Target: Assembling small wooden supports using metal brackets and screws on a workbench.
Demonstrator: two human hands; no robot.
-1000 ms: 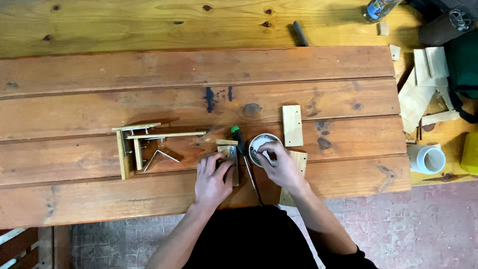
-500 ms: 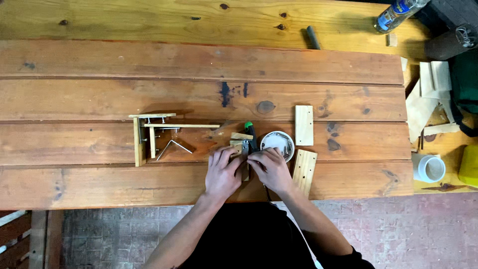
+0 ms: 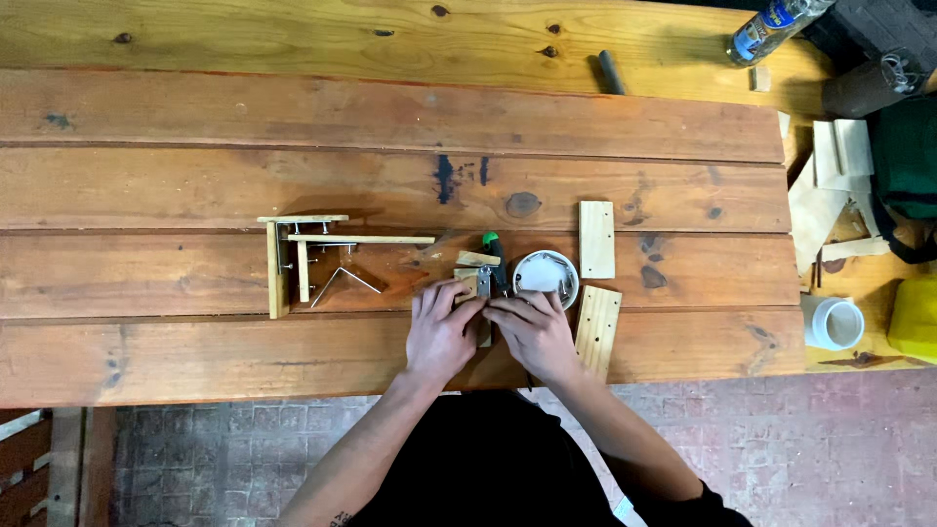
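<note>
1. My left hand [image 3: 441, 329] and right hand [image 3: 532, 330] pinch a small metal bracket [image 3: 483, 284] onto a wood block [image 3: 470, 285]; I judge fastening comes next.
2. At two o'clock: a white dish [image 3: 547, 274].
3. Ten o'clock: a wooden frame [image 3: 293, 256].

On the table [image 3: 195, 351], the frame [image 3: 303, 259] lies left of both hands [image 3: 444, 332]. A dish [image 3: 547, 273] sits right of them, two blocks [image 3: 596, 239] beyond it, a cup [image 3: 832, 322] far right.
</note>
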